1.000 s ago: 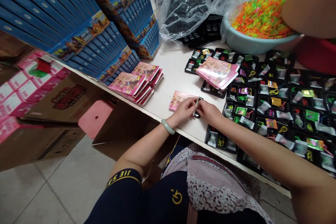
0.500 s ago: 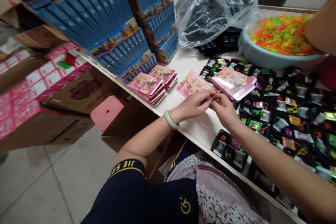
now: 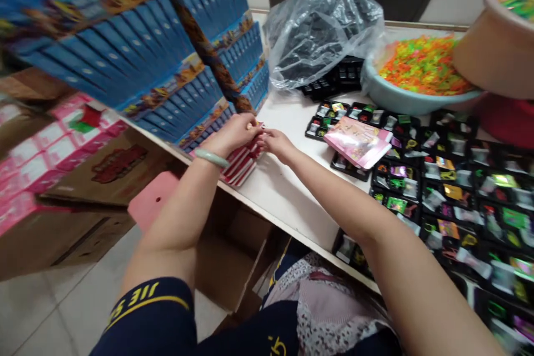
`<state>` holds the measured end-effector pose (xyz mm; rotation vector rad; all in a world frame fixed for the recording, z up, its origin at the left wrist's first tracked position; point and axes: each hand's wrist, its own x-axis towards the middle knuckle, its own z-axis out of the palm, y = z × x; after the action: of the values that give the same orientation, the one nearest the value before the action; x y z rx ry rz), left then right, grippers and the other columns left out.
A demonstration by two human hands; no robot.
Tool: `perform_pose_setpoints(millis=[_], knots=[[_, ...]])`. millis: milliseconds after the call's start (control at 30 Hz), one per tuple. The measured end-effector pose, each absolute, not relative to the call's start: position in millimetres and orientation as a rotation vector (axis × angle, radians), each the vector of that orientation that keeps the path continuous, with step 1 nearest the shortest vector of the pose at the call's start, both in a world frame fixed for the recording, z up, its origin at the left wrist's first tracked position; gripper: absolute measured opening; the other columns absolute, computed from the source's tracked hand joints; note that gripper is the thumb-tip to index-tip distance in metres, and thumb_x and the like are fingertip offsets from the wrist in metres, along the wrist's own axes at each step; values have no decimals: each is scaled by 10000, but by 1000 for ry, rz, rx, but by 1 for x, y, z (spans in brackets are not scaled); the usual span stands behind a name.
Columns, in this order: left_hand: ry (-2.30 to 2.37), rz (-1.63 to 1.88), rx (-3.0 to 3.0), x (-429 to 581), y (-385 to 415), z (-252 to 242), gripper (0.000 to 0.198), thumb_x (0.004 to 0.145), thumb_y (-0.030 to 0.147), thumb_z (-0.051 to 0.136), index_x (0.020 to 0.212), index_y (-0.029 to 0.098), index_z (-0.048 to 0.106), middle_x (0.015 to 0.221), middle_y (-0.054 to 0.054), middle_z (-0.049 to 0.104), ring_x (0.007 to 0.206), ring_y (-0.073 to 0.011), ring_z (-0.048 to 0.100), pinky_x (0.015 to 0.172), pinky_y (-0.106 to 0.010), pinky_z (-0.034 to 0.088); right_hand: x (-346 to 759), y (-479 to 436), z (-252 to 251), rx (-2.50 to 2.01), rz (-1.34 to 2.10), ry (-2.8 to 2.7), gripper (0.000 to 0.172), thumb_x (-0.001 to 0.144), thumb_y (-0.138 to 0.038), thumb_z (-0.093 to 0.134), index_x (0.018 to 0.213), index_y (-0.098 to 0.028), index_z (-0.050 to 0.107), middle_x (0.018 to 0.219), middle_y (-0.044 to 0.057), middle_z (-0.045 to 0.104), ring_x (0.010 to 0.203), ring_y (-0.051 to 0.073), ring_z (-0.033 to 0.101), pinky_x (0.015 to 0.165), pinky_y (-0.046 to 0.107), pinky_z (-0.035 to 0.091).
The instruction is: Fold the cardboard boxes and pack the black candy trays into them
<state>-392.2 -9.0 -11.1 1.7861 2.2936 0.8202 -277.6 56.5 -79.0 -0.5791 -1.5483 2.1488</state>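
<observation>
My left hand [image 3: 237, 136], with a pale bracelet at its wrist, is closed over the near stack of flat pink boxes [image 3: 241, 169] at the table's front edge. Its fingers pinch a flat pink box [image 3: 260, 124], of which only a small corner shows. My right hand [image 3: 278, 144] meets it from the right, fingertips closed on the edge of the same box. Much of the stack is hidden under my hands. To the right, a few glossy pink boxes [image 3: 359, 142] lie on top of black compartment trays [image 3: 403, 172] filled with small colourful toys and packets.
Tall stacks of blue display boxes [image 3: 167, 50] stand at the left. Behind are a clear plastic bag of black trays [image 3: 321, 39], a blue basin [image 3: 411, 99] of orange and green pieces, and a beige tub [image 3: 496, 50]. Cartons [image 3: 117, 172] fill the lower left.
Both hands have moved left, from the middle of the table to the pink stack, with the flat pink box between them. The pink box that lay beside the trays is gone from there.
</observation>
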Motion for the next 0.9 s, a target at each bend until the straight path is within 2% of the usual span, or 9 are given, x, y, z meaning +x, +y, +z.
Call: perform_pose_setpoints(millis=[100,167,200,300,367,467,567,733,900], knots=[[2391,960,1983,-340,7,-1,56,839,234,593,867,186,602,813,-41,594,717,-185,538,689,-327,411,-219,54,-81,-654,1890,-1928,198,840,-103,537,1019,-189,532,890,-16,665,775,111,613,767,327,545],[2158,950,2185,-284,25,-3,128,860,239,575,960,160,589,896,-68,617,790,-195,569,716,-319,446,-165,51,-81,-665,1780,-2103,184,816,-98,570,978,-186,581,928,12,685,848,146,634,846,360,529],[2020,882,2299,-253,36,-7,137,870,218,554,983,149,586,953,-86,623,882,-212,578,788,-331,456,-136,49,-80,-680,1747,-2159,148,802,-98,585,922,-183,606,900,24,692,848,171,640,868,387,520],[1823,657,2504,-169,67,-36,321,823,241,630,1107,108,559,1204,-164,570,1187,-321,484,1010,-440,383,-49,48,-75,-761,1611,-2287,135,764,-113,634,890,-160,648,963,100,693,963,267,627,966,488,455],[1919,599,2459,-134,84,-61,452,798,244,660,1188,67,513,1295,-222,502,1271,-388,402,1044,-513,336,2,46,-72,-722,1366,-2505,296,802,-193,649,1096,-167,632,1168,134,640,1118,294,568,1033,504,403],[1994,539,2421,-116,100,-85,337,858,154,522,1172,35,509,1206,-247,538,1190,-381,467,948,-502,407,56,35,-70,-610,948,-2876,565,829,-337,673,1343,-187,491,1381,153,501,1276,302,458,1088,491,368],[1944,562,2526,-130,104,-78,241,893,91,383,1057,55,556,1067,-209,598,1070,-322,540,860,-444,454,83,17,-75,-547,701,-3067,707,803,-388,705,1421,-198,417,1487,161,379,1374,340,336,1134,522,294],[1875,883,2787,-183,50,-31,187,905,121,397,987,144,564,1083,-107,624,1007,-220,572,831,-367,488,89,3,-86,-431,559,-3171,620,822,-322,676,1404,-296,462,1523,121,342,1387,384,299,1116,575,263],[1629,678,2904,-216,-49,-38,101,866,138,472,851,172,566,1049,-85,658,855,-182,606,710,-318,520,81,4,-88,-341,574,-3214,582,825,-323,655,1384,-317,494,1513,125,356,1380,424,285,1086,593,280]])
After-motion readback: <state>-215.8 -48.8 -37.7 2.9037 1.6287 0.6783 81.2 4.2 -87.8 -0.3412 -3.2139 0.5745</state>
